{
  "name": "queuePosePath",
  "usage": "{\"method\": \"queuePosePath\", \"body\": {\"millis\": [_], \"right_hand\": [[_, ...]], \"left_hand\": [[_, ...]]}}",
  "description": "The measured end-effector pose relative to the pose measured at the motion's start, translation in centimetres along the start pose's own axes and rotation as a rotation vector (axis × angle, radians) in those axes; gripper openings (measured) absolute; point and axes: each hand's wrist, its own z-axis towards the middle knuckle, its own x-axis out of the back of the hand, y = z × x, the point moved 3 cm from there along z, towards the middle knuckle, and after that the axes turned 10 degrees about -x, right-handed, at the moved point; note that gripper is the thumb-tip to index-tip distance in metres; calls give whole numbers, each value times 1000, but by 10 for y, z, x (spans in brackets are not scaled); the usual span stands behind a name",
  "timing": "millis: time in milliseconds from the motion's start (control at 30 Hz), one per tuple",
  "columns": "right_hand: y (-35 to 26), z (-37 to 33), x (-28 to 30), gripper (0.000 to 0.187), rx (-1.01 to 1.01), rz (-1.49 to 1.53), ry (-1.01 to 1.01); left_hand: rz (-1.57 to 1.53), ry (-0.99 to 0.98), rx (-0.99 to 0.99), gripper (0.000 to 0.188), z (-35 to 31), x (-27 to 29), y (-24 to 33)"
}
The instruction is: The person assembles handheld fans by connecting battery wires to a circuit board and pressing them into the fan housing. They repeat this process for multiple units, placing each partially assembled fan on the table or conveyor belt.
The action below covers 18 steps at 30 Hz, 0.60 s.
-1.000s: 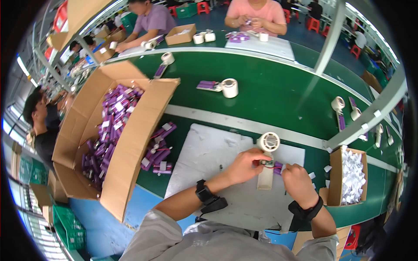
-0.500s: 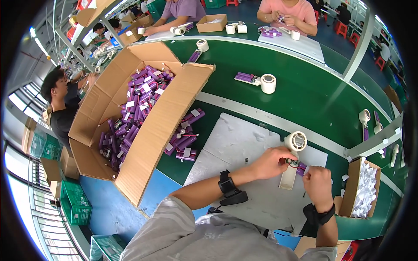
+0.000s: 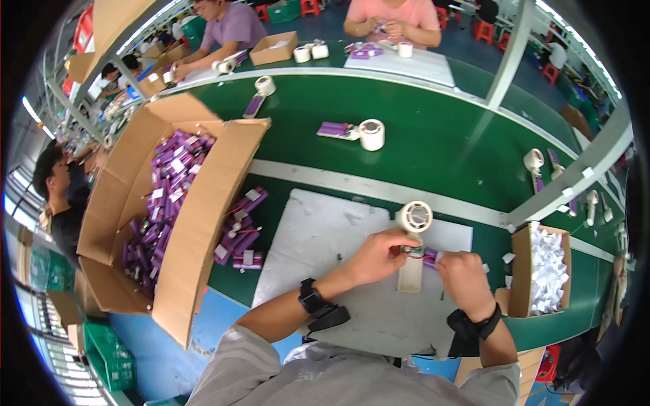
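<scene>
A white handheld fan [image 3: 414, 218] lies on the grey-white sheet before me, its round head pointing away and its opened handle [image 3: 409, 279] toward me. At the neck of the fan, my left hand [image 3: 380, 257] pinches a small green circuit board [image 3: 412, 250] between thumb and fingers. Red and dark wires run from the board to a purple battery pack [image 3: 430, 258] with a white label. My right hand [image 3: 464, 279] is closed on the labelled end of that pack, to the right of the handle. Its fingertips are partly hidden.
To the left stands a large carton [image 3: 203, 223] of purple battery packs, with several loose packs [image 3: 240, 230] beside it. A small box of white paper pieces [image 3: 547, 271] is at right. Another fan [image 3: 371, 134] lies on the green belt beyond a metal rail. Co-workers sit across.
The whole view has swung, so the scene sits farther left in the picture. Both hands keep their places at the fan, still on the board and the battery pack.
</scene>
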Motion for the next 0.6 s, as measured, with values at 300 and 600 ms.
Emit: {"method": "queuePosePath", "body": {"millis": [300, 600], "right_hand": [[-6, -2, -16, 10, 28, -110, 24], [1, 0, -1, 6, -111, 130, -15]], "left_hand": [[-29, 16, 19, 35, -2, 1, 1], [-24, -1, 22, 35, -1, 0, -2]]}}
